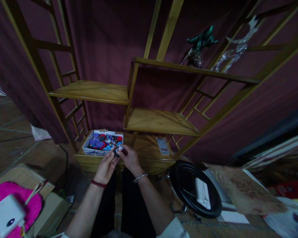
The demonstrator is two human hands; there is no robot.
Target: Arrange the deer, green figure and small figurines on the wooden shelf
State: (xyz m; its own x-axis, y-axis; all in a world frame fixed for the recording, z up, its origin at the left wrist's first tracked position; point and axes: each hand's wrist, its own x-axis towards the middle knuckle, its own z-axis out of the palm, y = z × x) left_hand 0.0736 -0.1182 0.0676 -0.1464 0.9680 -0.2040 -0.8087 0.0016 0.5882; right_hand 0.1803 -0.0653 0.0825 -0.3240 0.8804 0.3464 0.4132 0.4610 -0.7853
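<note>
My left hand [107,169] wears a red bead bracelet and grips a small dark round disc [116,153] between its fingertips. On top of the disc sits a small piece with a white and reddish printed look [120,148], pinched by the fingers of my right hand [132,161], which has a silver bangle at the wrist. Whether the two pieces are joined I cannot tell. Just beyond my left hand stands a white open box [95,152] with blue markings, filled with several round purple, blue, red and dark pieces [99,144].
A wooden shelf unit [96,91] rises in front, with a green figurine [201,41] and a clear figurine [235,53] up high. A blurred-out flat item [163,146] lies on its low surface. Right is a black round stool [176,175]; left, a white device [6,215] on pink cloth.
</note>
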